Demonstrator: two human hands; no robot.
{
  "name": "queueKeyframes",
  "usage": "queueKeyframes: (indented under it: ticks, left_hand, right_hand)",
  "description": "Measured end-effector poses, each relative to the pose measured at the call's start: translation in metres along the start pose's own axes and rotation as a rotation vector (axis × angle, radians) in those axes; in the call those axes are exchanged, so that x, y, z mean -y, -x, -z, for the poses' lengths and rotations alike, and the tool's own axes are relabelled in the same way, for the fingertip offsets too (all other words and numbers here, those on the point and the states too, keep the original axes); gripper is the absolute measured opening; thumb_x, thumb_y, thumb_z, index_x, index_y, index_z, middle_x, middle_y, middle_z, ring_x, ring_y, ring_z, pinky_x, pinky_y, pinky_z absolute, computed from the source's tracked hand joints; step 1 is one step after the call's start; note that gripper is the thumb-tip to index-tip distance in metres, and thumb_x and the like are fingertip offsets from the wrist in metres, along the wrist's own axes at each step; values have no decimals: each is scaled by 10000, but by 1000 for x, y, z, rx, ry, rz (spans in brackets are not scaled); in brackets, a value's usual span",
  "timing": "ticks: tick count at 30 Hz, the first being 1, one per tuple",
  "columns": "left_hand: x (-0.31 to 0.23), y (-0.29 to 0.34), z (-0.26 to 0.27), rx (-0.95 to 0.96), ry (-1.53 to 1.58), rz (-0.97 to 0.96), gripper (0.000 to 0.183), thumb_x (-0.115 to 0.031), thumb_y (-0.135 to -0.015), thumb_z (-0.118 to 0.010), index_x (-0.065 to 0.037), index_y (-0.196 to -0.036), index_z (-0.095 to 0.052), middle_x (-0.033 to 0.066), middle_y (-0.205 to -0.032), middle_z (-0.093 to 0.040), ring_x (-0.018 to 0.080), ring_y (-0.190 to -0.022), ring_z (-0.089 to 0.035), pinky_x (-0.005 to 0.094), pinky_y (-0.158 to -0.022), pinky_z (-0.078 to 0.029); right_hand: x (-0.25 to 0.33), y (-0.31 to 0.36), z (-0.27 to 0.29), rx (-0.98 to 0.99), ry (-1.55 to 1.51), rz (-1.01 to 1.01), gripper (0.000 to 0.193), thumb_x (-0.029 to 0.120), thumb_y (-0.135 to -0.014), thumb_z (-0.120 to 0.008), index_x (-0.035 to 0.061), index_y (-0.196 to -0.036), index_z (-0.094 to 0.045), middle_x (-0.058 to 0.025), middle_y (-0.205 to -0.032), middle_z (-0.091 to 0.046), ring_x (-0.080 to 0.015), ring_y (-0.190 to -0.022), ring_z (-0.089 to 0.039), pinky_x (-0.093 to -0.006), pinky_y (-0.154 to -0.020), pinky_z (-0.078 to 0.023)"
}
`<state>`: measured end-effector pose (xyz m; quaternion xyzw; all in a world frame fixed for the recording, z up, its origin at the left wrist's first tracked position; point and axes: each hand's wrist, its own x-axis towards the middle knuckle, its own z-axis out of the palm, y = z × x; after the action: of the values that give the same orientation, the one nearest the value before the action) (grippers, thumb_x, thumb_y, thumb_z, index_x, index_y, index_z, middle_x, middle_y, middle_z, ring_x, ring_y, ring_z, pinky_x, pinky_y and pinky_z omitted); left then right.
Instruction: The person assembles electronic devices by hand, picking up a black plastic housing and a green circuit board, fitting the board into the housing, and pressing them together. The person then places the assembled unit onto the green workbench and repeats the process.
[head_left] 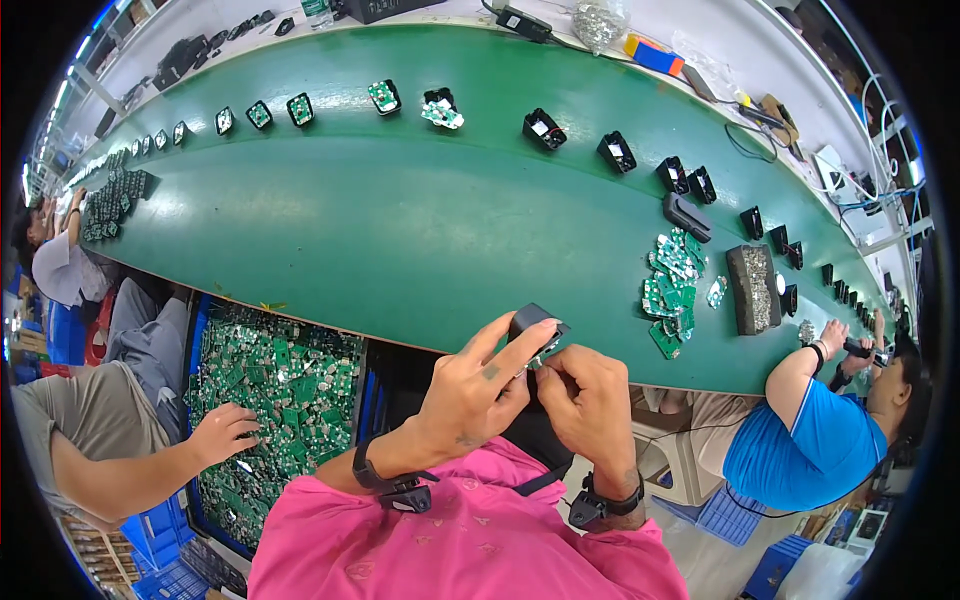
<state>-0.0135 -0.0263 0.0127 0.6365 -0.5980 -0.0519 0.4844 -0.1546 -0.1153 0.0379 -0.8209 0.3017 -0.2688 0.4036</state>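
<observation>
My left hand point(468, 388) grips a small black plastic housing point(532, 316) above the front edge of the green bench. A bit of green circuit board point(541, 357) shows at the housing's near side, between my two hands. Right beside it, my right hand point(588, 398) is closed in a pinch against that side. Its fingertips hide whatever they hold. To the right on the bench lies a heap of loose green circuit boards point(672, 285). A black tray of small metal parts point(756, 290) stands beyond the heap, with a closed black case point(688, 217) behind it.
Black housings point(545, 130) stand in a row along the bench point(330, 220), several with boards point(384, 97) in them. A crate of boards point(275, 400) sits at left, with a co-worker's hand point(224, 434) over it. Another person in blue point(800, 440) works at right.
</observation>
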Motion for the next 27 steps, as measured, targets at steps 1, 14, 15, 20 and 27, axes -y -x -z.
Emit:
queueKeyframes:
  ticks: [1,14,15,20,27]
  left_hand:
    - [-2,0,1,0,-1,0,603,57,-739,-674,-89,-1322,-633,221,-1227,-636,295,-798,-698,313,-650,-581]
    - [-2,2,-5,-3,152,136,594,87,-804,-620,-55,-1380,-575,205,-1245,-619,206,-818,-692,303,-688,-590]
    - [-4,0,-3,39,304,266,550,99,-839,-602,-20,-1375,-568,187,-1255,-616,180,-933,-704,294,-786,-606]
    - [9,2,0,178,792,537,607,91,-872,-626,-5,-1451,-473,120,-1329,-552,148,-954,-688,274,-801,-599]
    - [17,7,8,235,592,440,671,12,-818,-778,-53,-1432,-515,130,-1339,-569,118,-870,-672,261,-731,-598]
  right_hand:
    - [-1,0,1,0,-1,0,60,34,-830,-642,-2,-792,-615,-142,-671,-585,-294,-554,-566,-390,-523,-431]
    - [-9,2,-7,-36,-11,57,68,28,-837,-670,-18,-819,-623,-142,-693,-603,-275,-583,-594,-366,-547,-461]
    - [-9,1,-8,-43,-22,29,74,35,-842,-680,-17,-827,-629,-137,-697,-609,-260,-596,-609,-356,-555,-472]
    - [-24,11,-9,-169,-118,-215,144,101,-884,-730,-15,-856,-649,-94,-686,-618,-165,-556,-572,-291,-544,-460]
    - [-24,27,-19,-268,38,-77,174,77,-922,-703,-36,-828,-609,-11,-606,-594,-61,-553,-551,-231,-500,-420]
